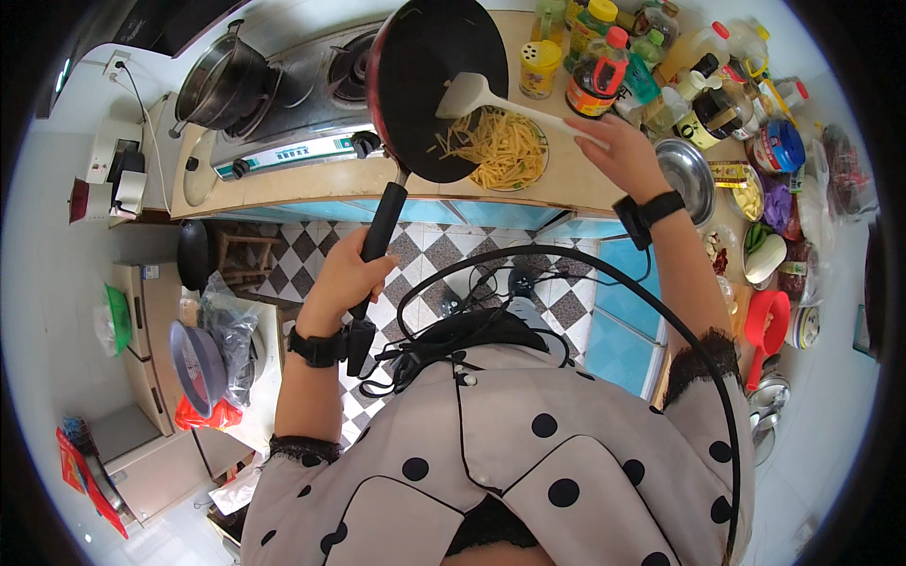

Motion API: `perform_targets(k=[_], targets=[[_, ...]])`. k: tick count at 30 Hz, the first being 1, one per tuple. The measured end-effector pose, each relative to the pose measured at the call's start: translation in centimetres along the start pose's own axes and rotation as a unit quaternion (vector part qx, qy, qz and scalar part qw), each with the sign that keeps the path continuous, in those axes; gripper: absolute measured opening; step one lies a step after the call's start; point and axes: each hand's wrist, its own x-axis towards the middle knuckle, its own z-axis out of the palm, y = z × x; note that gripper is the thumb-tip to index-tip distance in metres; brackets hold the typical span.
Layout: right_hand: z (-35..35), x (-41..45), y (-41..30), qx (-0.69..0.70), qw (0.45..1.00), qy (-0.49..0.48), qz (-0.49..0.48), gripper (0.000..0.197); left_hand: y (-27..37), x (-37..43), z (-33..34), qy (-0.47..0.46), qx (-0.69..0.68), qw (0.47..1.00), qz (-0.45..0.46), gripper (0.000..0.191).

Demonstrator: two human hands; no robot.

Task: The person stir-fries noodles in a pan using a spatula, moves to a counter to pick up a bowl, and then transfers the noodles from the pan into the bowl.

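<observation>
My left hand [350, 276] grips the black handle of a frying pan [432, 78], dark inside with a red outer side, which is tilted over a plate at the counter's edge. Shredded yellow food [506, 152], which looks like potato strips, is heaped on the plate, and some strips lie at the pan's lower rim. In my right hand [619, 152] is the handle of a white spatula [463, 95], its blade inside the pan just above the heap.
A gas stove [297, 92] with a dark pot [223, 81] stands left of the pan. Bottles, including a red-capped sauce bottle [598, 74], crowd the back right. Beside my right wrist are a steel bowl [685, 177] and a red ladle [766, 322]. A black cable [531, 249] loops before my body.
</observation>
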Motion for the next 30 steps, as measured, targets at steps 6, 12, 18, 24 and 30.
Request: perform_targets(k=[6, 12, 18, 24, 30], targets=[[-0.6, 0.5, 0.9, -0.079, 0.996, -0.003, -0.048, 0.029, -0.2, 0.0, -0.1, -0.011, 0.009, 1.0, 0.002, 0.018], [-3.5, -0.7, -0.3, -0.083, 0.994, -0.073, 0.02, 0.03, -0.6, 0.1, 0.1, -0.003, 0.021, 1.0, 0.013, 0.021], [-2.5, 0.9, 0.4, 0.047, 0.999, -0.017, 0.011, 0.03, -0.4, 0.3, 0.1, -0.024, 0.007, 1.0, 0.014, 0.023], [-2.0, 1.2, 2.8, -0.001, 0.998, -0.063, -0.006, 0.03, -0.8, 0.0, -0.2, -0.026, 0.013, 1.0, 0.012, 0.022], [-4.0, 0.0, 0.5, -0.018, 0.993, -0.118, 0.025, 0.03, -0.3, 0.1, 0.1, -0.017, 0.022, 1.0, 0.01, 0.02]])
